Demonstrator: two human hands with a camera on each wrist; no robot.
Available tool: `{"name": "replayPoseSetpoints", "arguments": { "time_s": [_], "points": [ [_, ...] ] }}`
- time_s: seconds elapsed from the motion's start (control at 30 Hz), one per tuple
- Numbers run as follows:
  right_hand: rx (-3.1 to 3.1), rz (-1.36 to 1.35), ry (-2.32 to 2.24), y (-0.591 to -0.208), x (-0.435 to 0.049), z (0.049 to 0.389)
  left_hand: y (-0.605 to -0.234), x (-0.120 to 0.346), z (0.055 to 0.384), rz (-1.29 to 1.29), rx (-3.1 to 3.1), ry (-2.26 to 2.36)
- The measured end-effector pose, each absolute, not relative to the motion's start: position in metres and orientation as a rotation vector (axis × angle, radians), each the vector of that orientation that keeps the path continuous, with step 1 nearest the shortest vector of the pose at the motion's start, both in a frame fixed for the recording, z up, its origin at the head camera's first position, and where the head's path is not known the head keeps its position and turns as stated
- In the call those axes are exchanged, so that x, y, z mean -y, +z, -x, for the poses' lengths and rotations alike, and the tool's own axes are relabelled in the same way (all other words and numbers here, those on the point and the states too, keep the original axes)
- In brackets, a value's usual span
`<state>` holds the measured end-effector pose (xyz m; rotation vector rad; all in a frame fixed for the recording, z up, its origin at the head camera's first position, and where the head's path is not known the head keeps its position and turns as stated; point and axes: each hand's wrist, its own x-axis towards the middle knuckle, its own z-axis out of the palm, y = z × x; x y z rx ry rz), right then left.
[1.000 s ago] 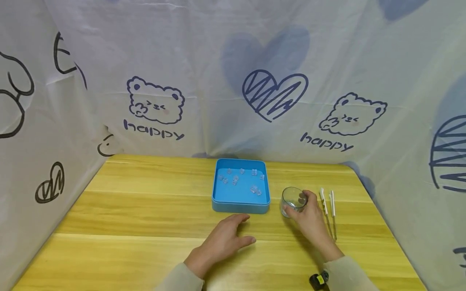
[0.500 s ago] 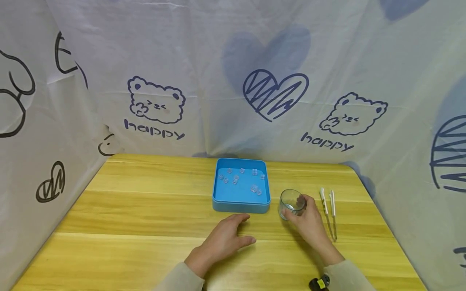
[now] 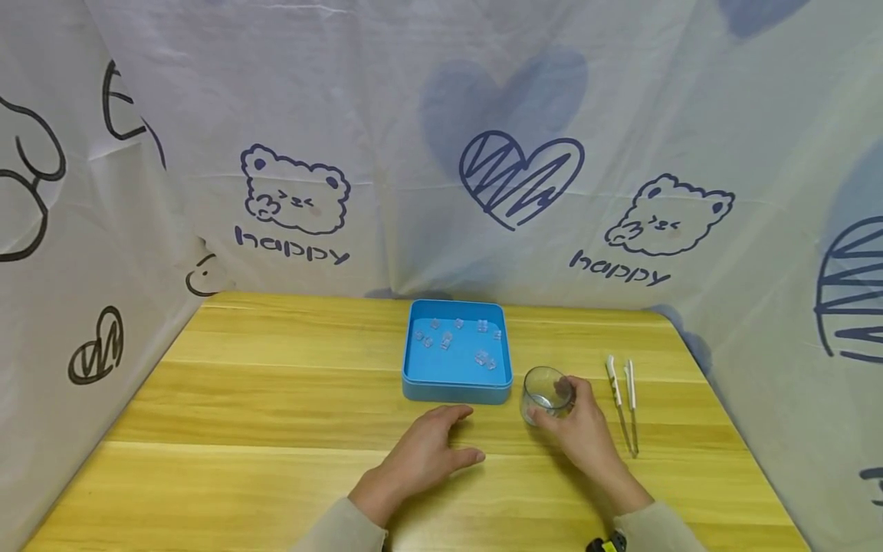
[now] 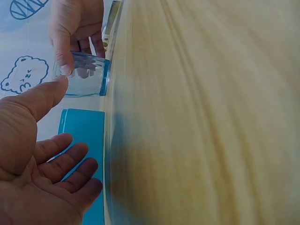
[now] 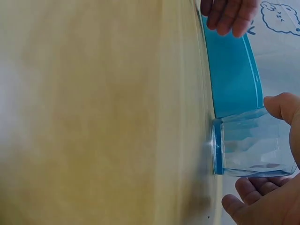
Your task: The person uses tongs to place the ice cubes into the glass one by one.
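A clear drinking glass (image 3: 531,395) stands upright on the table, just right of the blue box. My right hand (image 3: 582,429) grips it from the right, thumb on the near side and fingers round the far side. In the right wrist view the glass (image 5: 253,145) shows its thick base at the wood, with thumb and fingers on either side. My left hand (image 3: 424,456) is held in front of the box with thumb and fingers spread, holding nothing. Its palm and relaxed fingers show in the left wrist view. The blue box (image 3: 455,393) holds several small clear cubes (image 3: 483,358).
Right of my right hand lie metal tongs (image 3: 631,391) with white tips pointing away. The wooden table (image 3: 276,399) ends at a white cloth (image 3: 414,192) printed with bears and hearts, hung behind and at both sides. A small black and yellow device (image 3: 607,544) is by my right cuff.
My right hand has brought the glass a short way left and toward me, nearer the blue box. My left hand, the box and the tongs have stayed in place.
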<state>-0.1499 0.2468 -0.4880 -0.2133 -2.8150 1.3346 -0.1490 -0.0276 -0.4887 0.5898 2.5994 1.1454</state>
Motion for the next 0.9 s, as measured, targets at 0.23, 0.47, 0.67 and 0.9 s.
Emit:
{"name": "replayPoseSetpoints", "arguments": {
  "time_s": [0.23,0.47,0.67,0.9],
  "points": [
    [2.827,0.148,1.376,-0.487,-0.235,0.142,-0.489,0.03,0.148,-0.6,-2.622,1.134],
    [2.837,0.071,1.431,-0.488,-0.222,0.135,-0.489,0.034,0.148,-0.621,-2.637,1.128],
    [2.825,0.026,1.444,-0.489,-0.21,0.131,-0.488,0.037,0.147,-0.62,-2.633,1.129],
    [2.816,-0.003,1.435,-0.489,-0.197,0.125,-0.487,0.043,0.145,-0.609,-2.615,1.152]
  ]
}}
